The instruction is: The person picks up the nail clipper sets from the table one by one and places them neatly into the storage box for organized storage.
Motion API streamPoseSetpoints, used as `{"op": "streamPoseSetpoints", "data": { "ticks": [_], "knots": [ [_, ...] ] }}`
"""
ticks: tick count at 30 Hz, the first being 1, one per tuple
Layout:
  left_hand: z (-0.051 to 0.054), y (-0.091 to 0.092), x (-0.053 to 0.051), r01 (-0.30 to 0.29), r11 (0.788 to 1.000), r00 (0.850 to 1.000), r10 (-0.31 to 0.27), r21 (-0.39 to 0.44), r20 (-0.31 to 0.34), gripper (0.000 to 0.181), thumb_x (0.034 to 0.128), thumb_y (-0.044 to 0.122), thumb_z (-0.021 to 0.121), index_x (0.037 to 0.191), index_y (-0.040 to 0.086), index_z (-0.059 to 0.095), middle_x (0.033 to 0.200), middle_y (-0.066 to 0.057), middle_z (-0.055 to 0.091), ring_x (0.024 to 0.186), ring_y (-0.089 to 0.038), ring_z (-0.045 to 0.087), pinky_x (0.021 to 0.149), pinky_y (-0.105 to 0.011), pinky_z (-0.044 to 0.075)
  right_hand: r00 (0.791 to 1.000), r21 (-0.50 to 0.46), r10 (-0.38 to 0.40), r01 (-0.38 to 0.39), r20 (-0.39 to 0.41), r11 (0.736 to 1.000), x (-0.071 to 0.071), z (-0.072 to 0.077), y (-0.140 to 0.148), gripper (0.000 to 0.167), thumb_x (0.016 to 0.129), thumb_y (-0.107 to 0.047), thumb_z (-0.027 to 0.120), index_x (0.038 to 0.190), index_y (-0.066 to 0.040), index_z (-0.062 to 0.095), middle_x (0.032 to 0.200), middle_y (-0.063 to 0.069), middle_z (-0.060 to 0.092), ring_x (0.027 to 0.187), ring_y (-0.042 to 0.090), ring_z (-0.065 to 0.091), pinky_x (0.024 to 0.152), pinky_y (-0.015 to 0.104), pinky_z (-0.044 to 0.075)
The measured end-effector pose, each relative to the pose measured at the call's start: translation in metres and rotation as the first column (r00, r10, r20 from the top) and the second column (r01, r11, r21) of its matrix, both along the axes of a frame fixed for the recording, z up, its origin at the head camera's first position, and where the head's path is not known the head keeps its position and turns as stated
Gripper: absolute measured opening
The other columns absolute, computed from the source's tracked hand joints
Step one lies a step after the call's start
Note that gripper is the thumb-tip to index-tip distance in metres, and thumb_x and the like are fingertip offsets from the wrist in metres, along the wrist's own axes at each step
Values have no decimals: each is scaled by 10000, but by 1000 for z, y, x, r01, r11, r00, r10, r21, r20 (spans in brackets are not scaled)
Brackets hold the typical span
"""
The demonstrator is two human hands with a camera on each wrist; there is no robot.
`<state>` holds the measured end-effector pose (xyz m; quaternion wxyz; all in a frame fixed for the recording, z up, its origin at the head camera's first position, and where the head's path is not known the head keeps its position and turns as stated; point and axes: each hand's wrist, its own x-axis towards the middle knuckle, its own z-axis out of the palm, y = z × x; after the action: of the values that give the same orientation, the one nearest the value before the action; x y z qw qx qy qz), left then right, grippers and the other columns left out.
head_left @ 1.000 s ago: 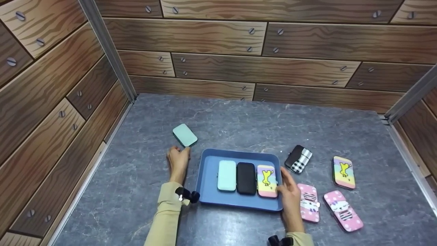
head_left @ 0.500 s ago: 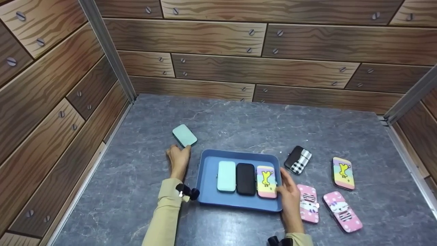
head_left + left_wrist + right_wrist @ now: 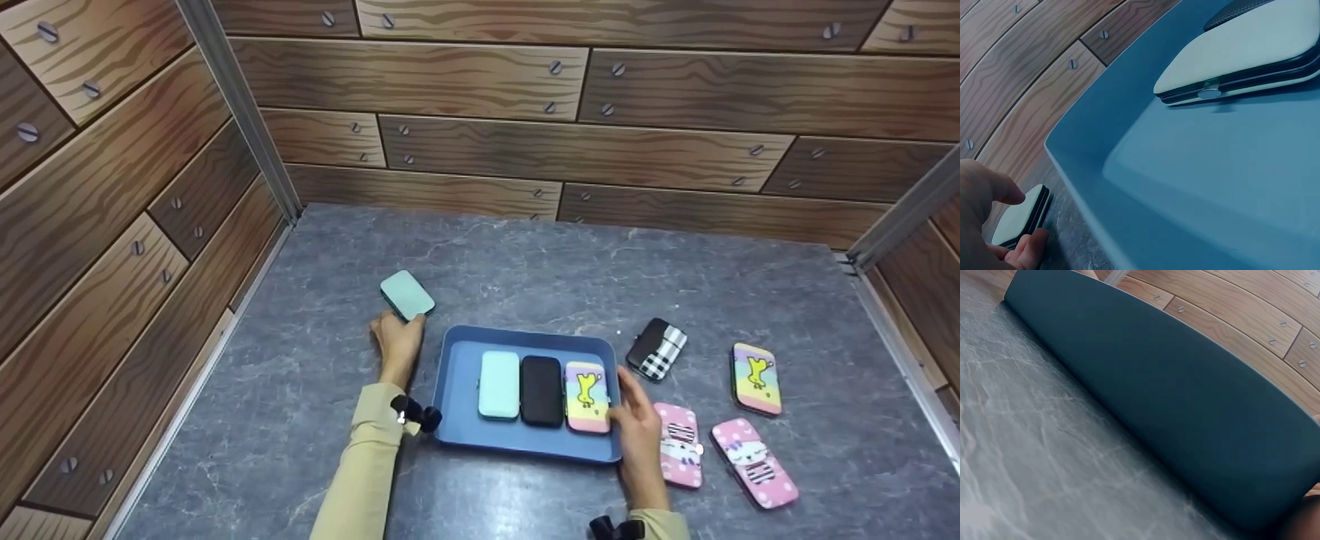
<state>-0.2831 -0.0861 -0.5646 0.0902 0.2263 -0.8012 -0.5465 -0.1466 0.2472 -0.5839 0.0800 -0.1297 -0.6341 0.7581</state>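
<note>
At the tray's left, my left hand (image 3: 399,343) has its thumb and fingers around the near end of a mint-green clasp case (image 3: 406,294) lying on the table. In the left wrist view, digits bracket this case (image 3: 1019,216) at its edges. My right hand (image 3: 639,435) holds the right rim of a blue tray (image 3: 457,431), thumb on the rim. Inside the tray lie a pale mint case (image 3: 499,385), a black case (image 3: 541,391) and a pastel case with a yellow animal (image 3: 587,397), side by side. The right wrist view mostly shows the tray's outer wall (image 3: 1157,388).
Right of the tray lie a black case with checks (image 3: 657,349), another pastel case (image 3: 756,379) and two pink cases with white cartoon faces (image 3: 680,446), one partly behind my right hand. Wood-patterned walls (image 3: 480,82) enclose the grey marbled table (image 3: 525,262).
My left hand has moved slightly forward, from just short of the mint-green case to around its near end. The right hand and tray stay in place.
</note>
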Motion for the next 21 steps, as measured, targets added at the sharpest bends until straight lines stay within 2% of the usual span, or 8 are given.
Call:
{"op": "streamPoseSetpoints", "data": {
  "ticks": [9,15,21],
  "knots": [
    [2,1,-3,-2,1000,1000,2,-4,-21,466,874,187,679,1221,-99,555,1195,-262,462,1131,-375,448,988,-490,403,1000,10,-10,10,-17,1000,1,0,0,717,811,189,431,1500,-4,390,1578,127,334,1475,208,252,1160,265,261],
    [3,0,-5,6,1000,1000,-6,23,5,481,910,205,673,1250,-99,521,1245,-275,434,1178,-392,445,1009,-508,405,1000,-4,0,-1,-15,1000,2,2,-1,724,811,192,431,1506,-4,377,1585,120,322,1479,209,243,1171,280,243],
    [5,-1,-8,-3,1000,1000,3,3,21,494,918,218,678,1244,-116,513,1270,-301,437,1204,-414,451,1013,-512,410,1000,-5,3,-3,-17,1000,1,1,0,724,810,193,423,1507,2,370,1593,125,305,1483,214,230,1171,274,238]
  ]
}}
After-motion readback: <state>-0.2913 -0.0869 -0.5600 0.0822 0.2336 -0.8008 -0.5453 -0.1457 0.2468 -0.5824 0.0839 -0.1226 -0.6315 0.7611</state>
